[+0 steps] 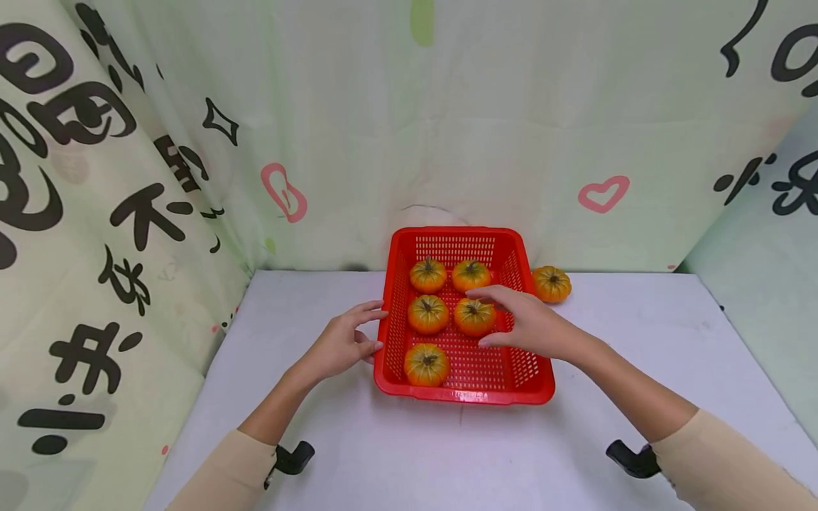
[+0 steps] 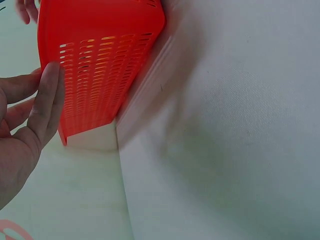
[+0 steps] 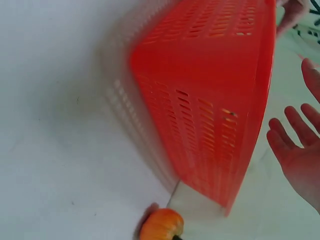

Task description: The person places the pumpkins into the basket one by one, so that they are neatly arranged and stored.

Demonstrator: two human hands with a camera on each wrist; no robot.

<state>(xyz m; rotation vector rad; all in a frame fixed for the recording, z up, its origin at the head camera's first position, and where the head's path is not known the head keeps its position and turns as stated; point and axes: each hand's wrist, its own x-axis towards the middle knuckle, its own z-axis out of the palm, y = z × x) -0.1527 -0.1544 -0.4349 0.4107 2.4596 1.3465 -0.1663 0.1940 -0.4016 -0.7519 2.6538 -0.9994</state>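
A red plastic basket (image 1: pixel 473 383) with slotted walls stands on the white table, holding several small orange pumpkins, one of them a front-left pumpkin (image 1: pixel 427 365). At the basket's left rim is my left hand (image 1: pixel 345 342); in the left wrist view its nearly straight fingers (image 2: pixel 46 102) lie against the outer wall. My right hand (image 1: pixel 533 323) hovers over the basket's right side, fingers apart, beside the middle-right pumpkin (image 1: pixel 474 317), which it partly covers. In the right wrist view this hand (image 3: pixel 300 145) is above the rim with nothing in it.
Another small pumpkin (image 1: pixel 551 284) sits on the table outside the basket, by its right wall near the back. A printed curtain (image 1: pixel 358 142) hangs behind and along the left side. The white table (image 1: pixel 645 341) extends to both sides and in front.
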